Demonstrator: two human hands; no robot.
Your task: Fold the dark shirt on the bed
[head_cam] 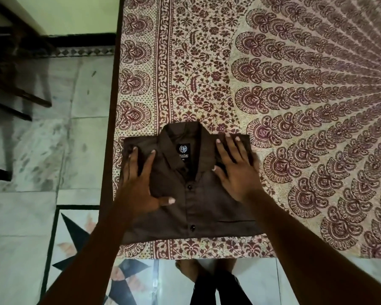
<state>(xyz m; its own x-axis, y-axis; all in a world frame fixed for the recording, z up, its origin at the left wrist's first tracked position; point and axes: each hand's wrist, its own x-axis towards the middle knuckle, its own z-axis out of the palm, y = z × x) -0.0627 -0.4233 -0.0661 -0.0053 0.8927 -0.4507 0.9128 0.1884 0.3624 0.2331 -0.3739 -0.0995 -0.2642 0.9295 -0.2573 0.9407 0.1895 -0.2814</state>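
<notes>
The dark brown shirt (198, 208) lies folded into a compact rectangle near the front left corner of the bed, collar away from me, buttons and label facing up. My left hand (141, 181) rests flat on its left shoulder area, fingers spread and straight. My right hand (235, 166) presses flat on the right shoulder beside the collar, fingers straight. Neither hand grips the cloth.
The bed's patterned maroon and cream cover (273, 95) stretches away to the right and back. The dark wooden bed edge (112, 106) runs down the left side. Beyond it lies the tiled floor (42, 150) with dark furniture legs (20, 100). My feet (194, 271) stand below the bed's front edge.
</notes>
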